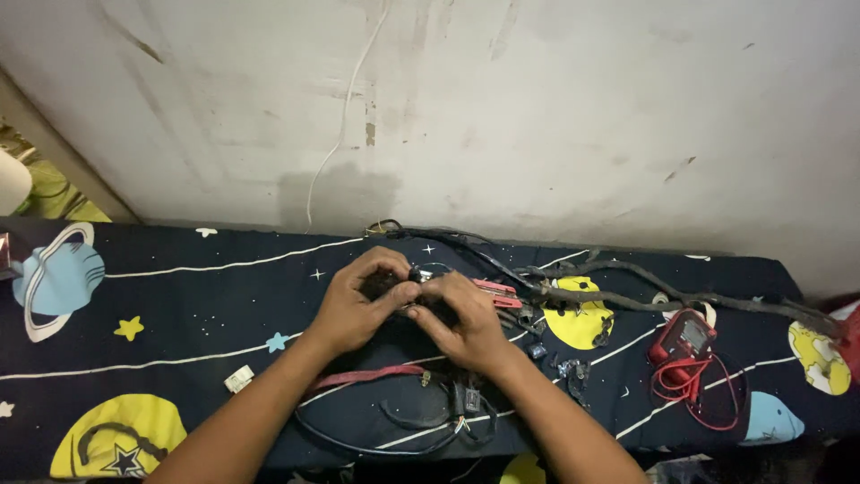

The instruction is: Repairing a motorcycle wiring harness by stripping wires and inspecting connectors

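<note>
1. Both forearms enter from the bottom edge of the frame and meet at the centre, over a dark cloth (179, 296) printed with planets, stars and white orbit lines.
2. Left hand (356, 303), centre of the frame, is curled shut, its fingertips pinching a small dark connector (417, 285) that belongs to a bundle of wires.
3. Right hand (461, 323), just right of centre, is also closed on that same connector, thumb pressing against the left thumb; the two hands touch.
4. How the connector sits between the fingers is mostly hidden by the knuckles.
5. Below the hands, towards the bottom centre, black cables (394, 430) loop across the cloth with a red strap-like wire (363, 376) lying over them.
6. From the hands a thick black wire harness (645, 298) runs to the right edge of the frame.
7. At the right, near that harness, lies a red multimeter (685, 336) with its red leads (708, 394) coiled just below it.
8. A small white plug (239, 378) sits alone at lower left of centre, well apart from the hands.
9. A thin white cord (345, 116) hangs down the stained wall (582, 116) in the upper half.
</note>
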